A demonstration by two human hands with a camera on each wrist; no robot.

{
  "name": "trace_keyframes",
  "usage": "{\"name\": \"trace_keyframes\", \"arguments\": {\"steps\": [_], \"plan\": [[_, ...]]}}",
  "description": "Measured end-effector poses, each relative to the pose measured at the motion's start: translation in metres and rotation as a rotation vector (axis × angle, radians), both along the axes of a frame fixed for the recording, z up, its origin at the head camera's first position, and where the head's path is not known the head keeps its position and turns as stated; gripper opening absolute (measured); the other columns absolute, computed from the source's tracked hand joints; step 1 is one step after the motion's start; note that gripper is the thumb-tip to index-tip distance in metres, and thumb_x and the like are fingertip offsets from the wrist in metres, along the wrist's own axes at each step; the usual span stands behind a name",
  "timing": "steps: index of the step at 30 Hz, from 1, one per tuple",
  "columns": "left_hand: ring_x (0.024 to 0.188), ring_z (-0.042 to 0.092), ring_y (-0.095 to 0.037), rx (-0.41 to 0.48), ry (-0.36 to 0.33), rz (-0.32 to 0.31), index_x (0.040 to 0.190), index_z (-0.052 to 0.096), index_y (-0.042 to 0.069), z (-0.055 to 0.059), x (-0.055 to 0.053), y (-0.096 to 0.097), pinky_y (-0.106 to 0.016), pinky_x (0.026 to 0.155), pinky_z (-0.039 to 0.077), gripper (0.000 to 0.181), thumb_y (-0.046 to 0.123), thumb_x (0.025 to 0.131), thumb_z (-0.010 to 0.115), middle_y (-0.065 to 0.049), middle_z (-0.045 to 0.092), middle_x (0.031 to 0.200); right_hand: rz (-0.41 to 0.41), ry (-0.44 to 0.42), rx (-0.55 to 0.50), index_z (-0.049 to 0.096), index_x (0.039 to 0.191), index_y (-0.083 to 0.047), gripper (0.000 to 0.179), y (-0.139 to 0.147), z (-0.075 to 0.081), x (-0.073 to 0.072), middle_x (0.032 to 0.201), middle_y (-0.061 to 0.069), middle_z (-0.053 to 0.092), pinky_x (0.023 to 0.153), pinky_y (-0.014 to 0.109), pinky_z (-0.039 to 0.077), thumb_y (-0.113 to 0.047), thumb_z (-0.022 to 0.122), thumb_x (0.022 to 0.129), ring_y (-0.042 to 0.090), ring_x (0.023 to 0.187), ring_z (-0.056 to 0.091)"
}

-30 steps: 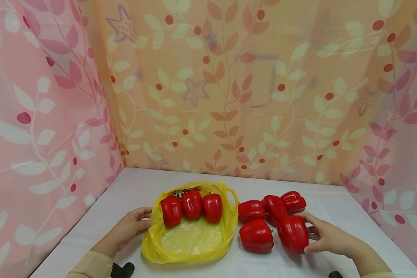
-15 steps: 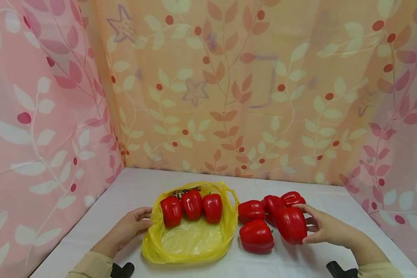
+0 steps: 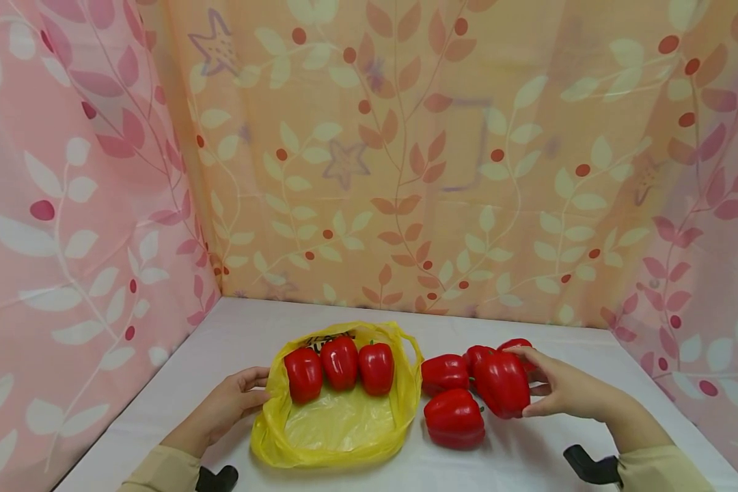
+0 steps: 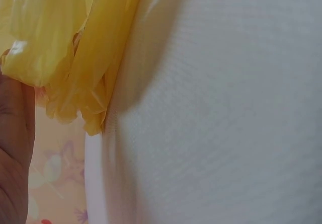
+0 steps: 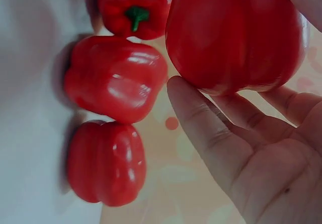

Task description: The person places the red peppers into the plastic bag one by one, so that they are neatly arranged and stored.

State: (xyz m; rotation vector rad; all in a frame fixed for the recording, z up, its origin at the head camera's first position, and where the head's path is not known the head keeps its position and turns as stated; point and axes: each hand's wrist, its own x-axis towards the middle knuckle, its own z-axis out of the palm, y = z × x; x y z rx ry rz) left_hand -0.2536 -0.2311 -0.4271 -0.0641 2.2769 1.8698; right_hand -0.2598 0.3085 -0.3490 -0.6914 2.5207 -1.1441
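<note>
A yellow plastic bag (image 3: pixel 344 441) lies with its mouth spread wide, three red bell peppers (image 3: pixel 376 369) lined up at its back. My left hand (image 3: pixel 234 403) holds the bag's left edge; in the left wrist view the crumpled yellow plastic (image 4: pixel 75 58) covers its fingertips. To the right of the bag, my right hand (image 3: pixel 568 389) grips a red bell pepper (image 3: pixel 501 384) between thumb and fingers, raised a little off the table. That held pepper (image 5: pixel 234 38) fills the top of the right wrist view, with the fingers (image 5: pixel 201 116) against it.
Loose bell peppers lie around the held one: one in front (image 3: pixel 454 419), one beside the bag (image 3: pixel 445 374), and others behind, partly hidden. Patterned curtains (image 3: pixel 406 171) close off the back and sides of the white table (image 3: pixel 234 328).
My right hand has lifted the bell pepper and carried it back and to the left, over the peppers behind it. The left hand and the bag have stayed put.
</note>
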Motion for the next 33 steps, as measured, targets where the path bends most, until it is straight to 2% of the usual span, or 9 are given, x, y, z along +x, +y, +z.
{"name": "trace_keyframes", "arguments": {"steps": [6, 9, 12, 16, 22, 29, 33], "plan": [[0.095, 0.057, -0.020, 0.002, -0.008, 0.009, 0.129, 0.045, 0.000, -0.001, -0.001, 0.000, -0.035, 0.083, 0.051, 0.049, 0.006, 0.084, 0.063, -0.012, 0.055, 0.115, 0.025, -0.022, -0.032, 0.027, 0.138, -0.009, 0.088, -0.012, 0.007, -0.004, 0.129, 0.023, 0.039, 0.078, 0.036, 0.053, -0.020, 0.079, 0.069, 0.043, 0.112, 0.048], [0.095, 0.057, -0.020, 0.006, -0.007, 0.007, 0.129, 0.045, 0.000, 0.000, -0.001, 0.000, -0.035, 0.083, 0.051, 0.049, 0.005, 0.084, 0.063, -0.012, 0.055, 0.115, 0.029, 0.002, -0.019, 0.028, 0.139, -0.010, 0.089, -0.019, 0.010, -0.006, 0.129, 0.021, 0.040, 0.079, 0.036, 0.053, -0.022, 0.080, 0.067, 0.042, 0.113, 0.047], [0.095, 0.057, -0.020, 0.003, -0.005, 0.002, 0.129, 0.045, 0.000, 0.001, 0.000, 0.000, -0.035, 0.084, 0.051, 0.049, 0.006, 0.084, 0.062, -0.012, 0.055, 0.115, 0.061, 0.024, -0.021, 0.028, 0.138, -0.010, 0.088, -0.027, 0.014, -0.008, 0.127, 0.020, 0.042, 0.079, 0.036, 0.053, -0.021, 0.080, 0.068, 0.041, 0.112, 0.047], [0.095, 0.057, -0.020, -0.002, -0.007, 0.003, 0.129, 0.046, 0.000, 0.001, 0.000, 0.000, -0.035, 0.084, 0.051, 0.048, 0.006, 0.084, 0.062, -0.012, 0.055, 0.115, 0.104, -0.001, -0.048, 0.028, 0.138, -0.009, 0.086, -0.039, 0.019, -0.011, 0.126, 0.020, 0.043, 0.076, 0.036, 0.054, -0.017, 0.079, 0.069, 0.040, 0.110, 0.049], [0.095, 0.057, -0.020, 0.009, -0.003, -0.011, 0.130, 0.044, -0.001, 0.001, 0.001, -0.001, -0.035, 0.084, 0.051, 0.050, 0.007, 0.084, 0.063, -0.012, 0.054, 0.116, 0.099, -0.036, -0.033, 0.029, 0.137, -0.013, 0.085, -0.056, 0.026, -0.016, 0.126, 0.017, 0.046, 0.074, 0.038, 0.054, -0.014, 0.079, 0.069, 0.038, 0.111, 0.050], [0.096, 0.057, -0.020, 0.015, 0.000, -0.022, 0.130, 0.044, -0.001, 0.000, 0.001, -0.002, -0.035, 0.085, 0.051, 0.051, 0.009, 0.084, 0.064, -0.012, 0.054, 0.116, 0.092, -0.005, 0.029, 0.031, 0.137, -0.017, 0.086, -0.073, 0.031, -0.023, 0.123, 0.012, 0.048, 0.073, 0.037, 0.055, -0.020, 0.081, 0.067, 0.034, 0.109, 0.052], [0.096, 0.057, -0.020, 0.013, 0.002, -0.019, 0.130, 0.044, 0.000, -0.001, 0.000, -0.003, -0.035, 0.084, 0.051, 0.052, 0.009, 0.084, 0.064, -0.012, 0.054, 0.116, 0.108, -0.019, 0.023, 0.031, 0.138, -0.019, 0.085, -0.085, 0.034, -0.026, 0.124, 0.010, 0.048, 0.075, 0.037, 0.054, -0.020, 0.081, 0.068, 0.032, 0.109, 0.053]]}}
